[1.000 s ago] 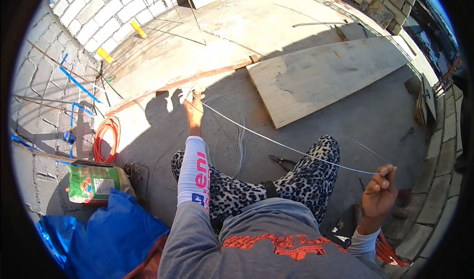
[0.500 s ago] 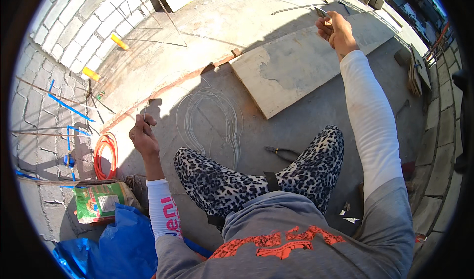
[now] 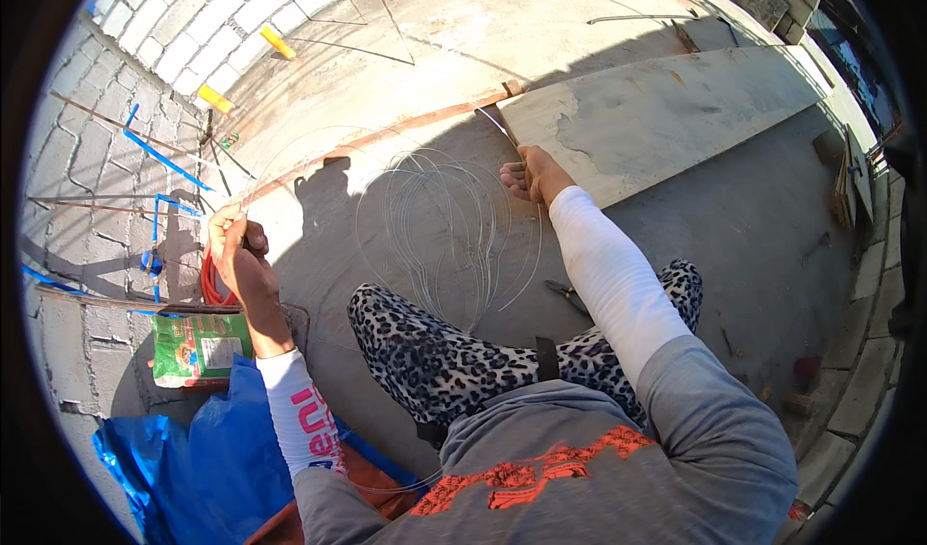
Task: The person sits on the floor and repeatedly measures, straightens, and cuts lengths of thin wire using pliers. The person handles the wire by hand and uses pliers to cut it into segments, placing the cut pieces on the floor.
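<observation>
A loose coil of thin, shiny wire (image 3: 439,212) lies on the concrete in front of my knees, its loops spread wide. My left hand (image 3: 243,260) is raised at the left, its fingers pinched on a strand of this wire. Beyond the coil, by the near left corner of a pale board, is my right hand (image 3: 529,175) with its fingers curled. A slim whitish piece sticks up out of that hand; its kind is not clear. Pliers with dark handles (image 3: 568,294) lie on the ground, partly covered by my right forearm.
The large board (image 3: 666,125) lies at the far right. To the left are an orange hose coil (image 3: 214,279), a green bag (image 3: 201,350) and a blue plastic sheet (image 3: 217,448). Thin rods (image 3: 126,120) jut from the block wall. More blocks line the right.
My right hand has come down and left from above the board to beside the coil. My left hand has moved slightly left and up. Loops of wire now spread wider between them.
</observation>
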`<control>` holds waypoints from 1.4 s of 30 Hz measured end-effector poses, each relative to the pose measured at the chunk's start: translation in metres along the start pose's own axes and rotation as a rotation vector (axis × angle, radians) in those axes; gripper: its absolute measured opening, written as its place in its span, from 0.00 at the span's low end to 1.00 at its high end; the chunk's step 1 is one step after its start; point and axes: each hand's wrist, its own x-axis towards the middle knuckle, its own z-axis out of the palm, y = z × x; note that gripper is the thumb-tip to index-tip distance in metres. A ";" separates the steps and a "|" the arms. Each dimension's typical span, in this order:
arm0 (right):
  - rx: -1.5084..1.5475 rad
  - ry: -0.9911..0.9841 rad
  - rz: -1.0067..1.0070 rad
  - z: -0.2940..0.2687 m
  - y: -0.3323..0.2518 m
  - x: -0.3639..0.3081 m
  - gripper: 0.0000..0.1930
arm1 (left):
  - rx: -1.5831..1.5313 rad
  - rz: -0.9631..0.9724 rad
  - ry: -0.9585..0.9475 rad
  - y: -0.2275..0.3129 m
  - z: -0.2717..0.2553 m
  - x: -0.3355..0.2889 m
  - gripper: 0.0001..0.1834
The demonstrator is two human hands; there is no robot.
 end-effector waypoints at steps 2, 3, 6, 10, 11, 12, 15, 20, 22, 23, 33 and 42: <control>-0.163 0.019 -0.016 -0.003 0.000 0.000 0.24 | 0.032 -0.100 0.054 -0.002 0.005 -0.002 0.02; -0.251 0.057 -0.031 -0.005 0.002 -0.003 0.24 | 0.037 -0.172 0.111 -0.003 0.006 -0.004 0.01; -0.562 0.035 -0.214 -0.009 0.020 -0.013 0.20 | -0.041 -0.288 0.097 -0.002 0.004 -0.021 0.01; -0.861 0.299 -0.676 -0.021 0.088 -0.037 0.16 | 0.032 -0.184 0.116 0.005 -0.013 -0.056 0.02; -0.915 0.472 -0.830 -0.027 0.111 -0.042 0.16 | 0.005 -0.202 0.154 0.007 -0.018 -0.062 0.02; -0.840 0.582 -0.895 -0.031 0.134 -0.043 0.18 | -0.016 -0.217 0.158 0.008 -0.023 -0.068 0.02; -0.808 0.799 -0.894 -0.053 0.198 -0.051 0.25 | 0.004 -0.216 0.160 0.011 -0.040 -0.082 0.02; 0.173 -0.125 0.103 -0.097 0.234 -0.074 0.17 | 0.116 -0.434 0.148 0.010 -0.072 -0.110 0.08; 0.372 -0.164 0.084 -0.107 0.231 -0.085 0.15 | 0.146 -0.641 0.082 0.015 -0.089 -0.117 0.11; 0.477 -0.214 0.076 -0.110 0.227 -0.089 0.14 | 0.188 -0.735 0.020 0.019 -0.095 -0.119 0.11; 0.564 -0.183 -0.214 -0.033 0.147 -0.027 0.26 | 0.332 -0.241 0.052 0.095 -0.008 -0.033 0.15; -0.121 -0.397 -0.728 0.082 -0.015 -0.022 0.18 | 0.522 0.111 -0.234 0.203 0.137 0.085 0.15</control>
